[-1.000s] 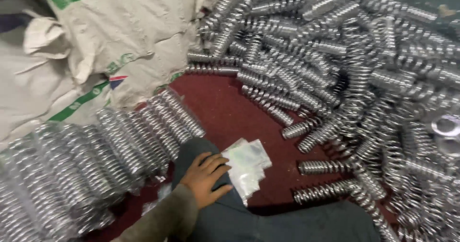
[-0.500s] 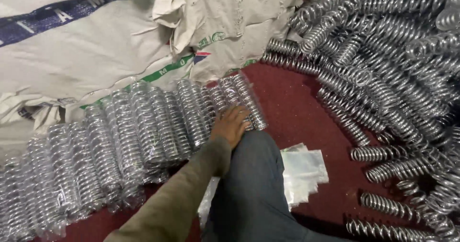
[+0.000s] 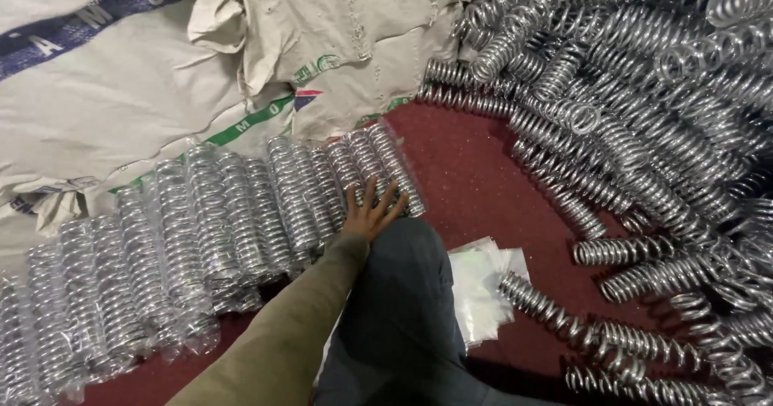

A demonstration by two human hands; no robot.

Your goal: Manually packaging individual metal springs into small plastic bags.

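Red mat point(image 3: 475, 173): left hand point(image 3: 369, 213) flat, fingers spread, apparently touching bagged springs point(image 3: 354, 173).

- I take this for a small workshop or packing floor for metal parts, with the work done on the ground rather than at a bench.
- A big loose heap of shiny steel coil springs point(image 3: 644, 124) fills the right side of my view, piled every which way.
- To the left lies a neat row of bagged springs point(image 3: 241, 221), each in clear plastic, side by side.
- A small stack of empty clear plastic bags point(image 3: 481, 285) sits between the two.
- Large woven sacks point(image 3: 161, 76) with printed stripes are slumped behind the row.
- The floor is covered in dark red carpet point(image 3: 475, 173).
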